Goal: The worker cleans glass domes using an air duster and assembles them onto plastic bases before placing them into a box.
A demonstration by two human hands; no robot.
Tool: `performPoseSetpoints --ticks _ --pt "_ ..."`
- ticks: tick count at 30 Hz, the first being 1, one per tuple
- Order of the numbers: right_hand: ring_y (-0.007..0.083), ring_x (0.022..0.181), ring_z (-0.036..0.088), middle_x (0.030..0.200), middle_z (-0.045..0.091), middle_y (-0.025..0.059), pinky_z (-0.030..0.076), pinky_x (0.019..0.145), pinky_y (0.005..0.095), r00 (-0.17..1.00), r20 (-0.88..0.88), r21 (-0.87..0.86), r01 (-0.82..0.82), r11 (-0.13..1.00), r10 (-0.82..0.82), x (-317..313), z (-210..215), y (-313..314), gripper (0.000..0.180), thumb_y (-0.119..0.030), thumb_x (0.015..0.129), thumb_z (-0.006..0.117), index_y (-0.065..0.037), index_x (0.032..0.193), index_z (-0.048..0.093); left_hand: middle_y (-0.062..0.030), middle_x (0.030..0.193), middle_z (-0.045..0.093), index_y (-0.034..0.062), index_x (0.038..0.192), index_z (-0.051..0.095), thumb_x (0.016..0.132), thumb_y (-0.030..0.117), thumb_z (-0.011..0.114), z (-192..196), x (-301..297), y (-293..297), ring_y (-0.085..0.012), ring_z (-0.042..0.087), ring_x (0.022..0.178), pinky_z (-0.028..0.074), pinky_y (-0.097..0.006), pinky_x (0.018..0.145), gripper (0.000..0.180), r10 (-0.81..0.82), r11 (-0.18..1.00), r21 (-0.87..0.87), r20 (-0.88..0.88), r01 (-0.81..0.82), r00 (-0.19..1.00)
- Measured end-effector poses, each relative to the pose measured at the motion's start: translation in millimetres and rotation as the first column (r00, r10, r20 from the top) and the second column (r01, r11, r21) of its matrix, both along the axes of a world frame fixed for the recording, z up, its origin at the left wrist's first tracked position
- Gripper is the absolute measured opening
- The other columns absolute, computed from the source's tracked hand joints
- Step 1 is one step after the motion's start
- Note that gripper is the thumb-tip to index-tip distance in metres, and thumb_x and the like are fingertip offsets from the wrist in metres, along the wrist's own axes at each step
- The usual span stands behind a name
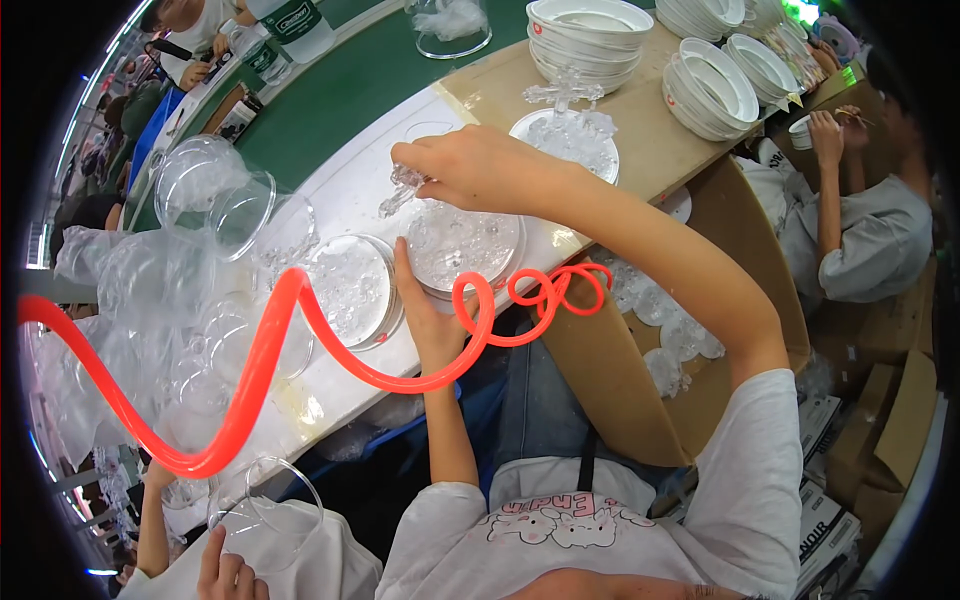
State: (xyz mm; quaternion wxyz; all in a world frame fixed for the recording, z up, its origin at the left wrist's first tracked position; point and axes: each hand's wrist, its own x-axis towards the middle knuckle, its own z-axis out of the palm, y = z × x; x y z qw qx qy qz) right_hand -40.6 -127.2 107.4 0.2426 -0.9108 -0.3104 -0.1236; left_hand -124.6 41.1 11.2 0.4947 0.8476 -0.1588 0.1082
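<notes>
My right hand (480, 168) is closed in a pinch on a clear, faceted plastic piece (400, 192). It hovers over a round white base (462, 243) whose top is covered in clear crystal-like bits. My left hand (432, 318) cups the near left rim of that base, thumb up along its side; its other fingers are partly hidden. To the left, a similar filled base (350, 287) rests on the table. Beyond my right wrist sits another base (583, 145) with clear pieces on it, a cross-shaped one (563, 92) at its far edge.
A coiled red air hose (385, 378) hangs across the view before my left forearm. Clear plastic domes (240, 215) pile up at left. Stacked white bases (588, 45) stand at the back. A cardboard box (625, 385) with clear parts lies right. Other people sit nearby, one hand (228, 572) lower left.
</notes>
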Motion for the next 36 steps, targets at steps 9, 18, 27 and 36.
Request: performPoseSetpoints --ticks 9,18,27,36 --pt "0.0341 0.077 0.061 0.085 0.062 0.0130 0.048 0.065 0.0415 1.000 0.009 0.015 -0.002 1.000 0.002 1 -2 -1 0.027 -0.015 0.077 0.063 -0.005 0.098 0.049 -0.0212 0.142 0.022 -0.0020 0.138 0.018 0.056 0.019 0.083 0 1 1 -0.0344 0.024 0.131 0.022 -0.040 0.107 0.107 -0.025 1.000 0.011 -0.010 0.025 1.000" --pt "0.0334 0.080 0.061 0.084 0.062 0.0132 0.048 0.066 0.0415 0.997 -0.077 -0.014 0.030 0.999 -0.031 3 2 3 0.025 -0.015 0.077 0.063 -0.006 0.097 0.049 -0.0206 0.140 0.025 -0.0028 0.137 0.021 0.054 0.018 0.084 0 -1 0 -0.0330 0.025 0.131 0.020 -0.038 0.107 0.106 0.012 1.000 0.020 -0.012 -0.012 1.000" --pt "0.0342 0.079 0.061 0.082 0.063 0.0133 0.047 0.066 0.0420 0.998 -0.055 0.057 0.003 0.998 0.001 5 -6 -3 0.024 -0.015 0.077 0.062 -0.006 0.095 0.049 -0.0201 0.140 0.027 -0.0006 0.137 0.022 0.054 0.018 0.083 -1 0 1 -0.0324 0.026 0.130 0.021 -0.038 0.107 0.105 0.004 1.000 0.013 0.020 -0.004 1.000" --pt "0.0328 0.078 0.062 0.080 0.062 0.0141 0.048 0.064 0.0408 0.997 -0.054 -0.032 0.058 0.998 -0.059 4 -3 0 0.027 -0.015 0.077 0.063 -0.004 0.097 0.050 -0.0210 0.143 0.023 -0.0008 0.138 0.020 0.061 0.016 0.079 1 1 2 -0.0354 0.022 0.132 0.021 -0.040 0.107 0.099 -0.034 0.998 0.052 -0.012 0.035 0.999"
